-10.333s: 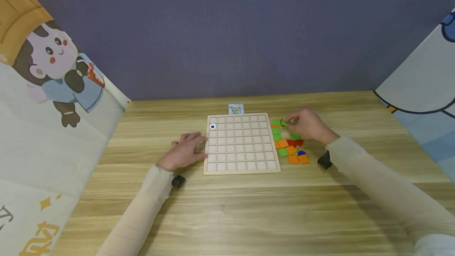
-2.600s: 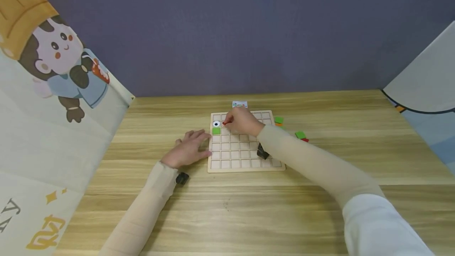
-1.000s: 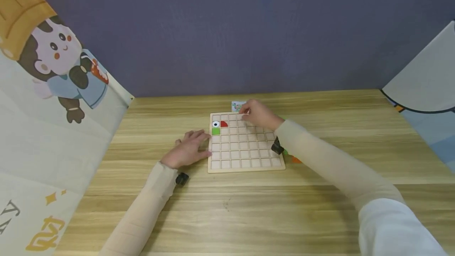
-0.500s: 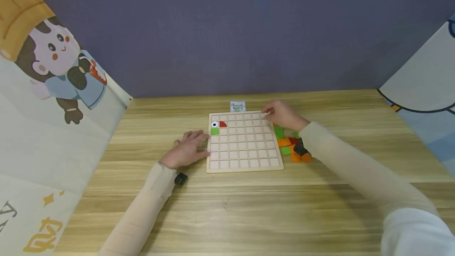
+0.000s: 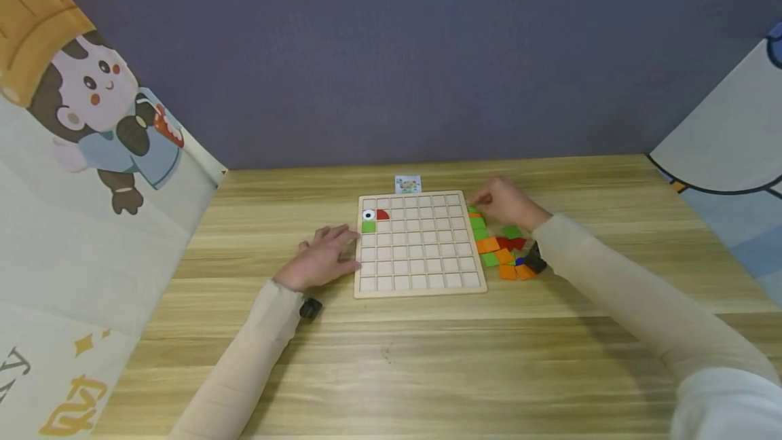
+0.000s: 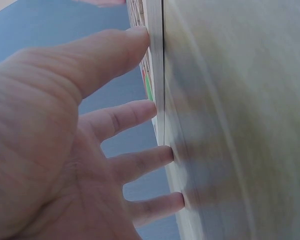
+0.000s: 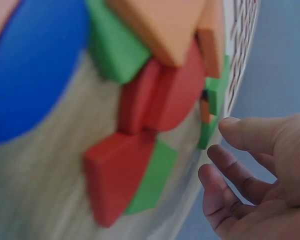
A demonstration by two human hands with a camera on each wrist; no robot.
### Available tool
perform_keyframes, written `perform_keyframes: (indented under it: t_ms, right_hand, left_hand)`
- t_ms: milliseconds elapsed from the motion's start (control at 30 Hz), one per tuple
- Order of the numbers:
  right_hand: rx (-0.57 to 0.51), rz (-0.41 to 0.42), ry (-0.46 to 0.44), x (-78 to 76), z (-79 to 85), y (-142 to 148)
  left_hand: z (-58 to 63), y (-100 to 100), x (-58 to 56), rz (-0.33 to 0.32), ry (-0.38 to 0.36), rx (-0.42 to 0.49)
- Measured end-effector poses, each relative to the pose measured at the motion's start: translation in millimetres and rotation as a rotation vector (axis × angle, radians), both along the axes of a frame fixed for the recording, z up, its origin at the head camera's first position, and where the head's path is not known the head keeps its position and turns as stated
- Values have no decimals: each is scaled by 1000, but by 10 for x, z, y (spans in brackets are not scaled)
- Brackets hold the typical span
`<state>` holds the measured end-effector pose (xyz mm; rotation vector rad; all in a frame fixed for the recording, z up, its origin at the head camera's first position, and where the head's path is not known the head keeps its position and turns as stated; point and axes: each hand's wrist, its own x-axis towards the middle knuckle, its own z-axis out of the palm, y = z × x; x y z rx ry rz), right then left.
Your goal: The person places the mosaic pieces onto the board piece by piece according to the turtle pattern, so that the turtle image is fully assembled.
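Observation:
A square wooden grid board (image 5: 419, 243) lies on the table. At its upper left sit a white eye tile (image 5: 368, 215), a red quarter-round tile (image 5: 382, 214) and a green square tile (image 5: 368, 227). My left hand (image 5: 318, 260) rests against the board's left edge; in the left wrist view its thumb and fingers are spread. Near the board's upper right corner my right hand (image 5: 507, 202) hovers by a green tile (image 5: 472, 208). The right wrist view shows its thumb and fingers (image 7: 230, 170) apart, slightly bent, with nothing visible between them.
Right of the board lies a loose pile of green, orange (image 5: 489, 245), red (image 5: 518, 243) and blue (image 5: 520, 261) pieces. A small picture card (image 5: 407, 184) stands or lies behind the board. A dark wall panel (image 5: 427, 60) rises at the table's back.
Since the oldest frame, the green and red tiles have come onto the board beside the eye tile. My right hand has moved from the board rightward to the loose pieces; my left stays.

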<state>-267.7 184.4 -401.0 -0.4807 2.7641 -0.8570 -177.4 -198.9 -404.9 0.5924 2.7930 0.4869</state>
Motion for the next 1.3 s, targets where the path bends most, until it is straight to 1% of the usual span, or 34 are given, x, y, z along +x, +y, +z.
perform_keyframes:
  t_ms: [433,733,1000,1133,1300]
  right_hand:
    - [22,2,45,-3,-91,94]
    - [38,-56,30,22,-96,116]
    - [37,-50,78,52,-90,105]
    - [36,-56,103,41,-109,104]
    - [-6,-94,130,43,-108,90]
  left_hand:
    - [17,2,10,7,-9,-2]
    - [9,-3,8,0,-10,2]
    - [10,-9,10,-1,-13,8]
    - [14,-9,11,1,-13,9]
    - [9,-10,9,4,-11,6]
